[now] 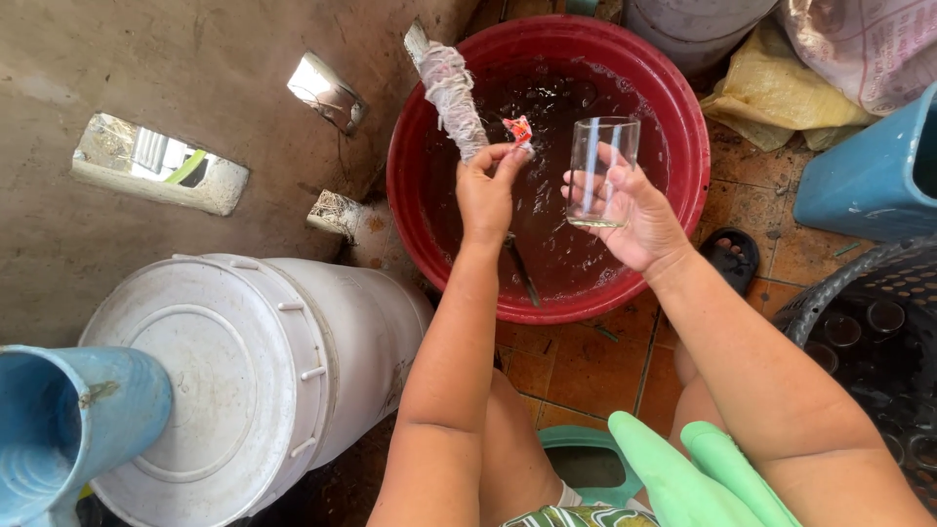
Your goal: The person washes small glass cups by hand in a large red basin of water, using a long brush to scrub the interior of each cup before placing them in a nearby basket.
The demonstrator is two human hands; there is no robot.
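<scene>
Over the red basin, my right hand grips a clear glass; my left hand pinches a cloth-wrapped scrubbing stick at ten o'clock, mid-wash; scrubbing inside needs steady aim.

Home wash area on a worn terracotta tile floor, rough concrete wall, red water-filled basin, white lidded bucket, blue plastic containers, dark crate of glasses

I see right hand holding clear glass over red basin; left hand pinches cloth-wrapped stick; white drum beside.
</scene>
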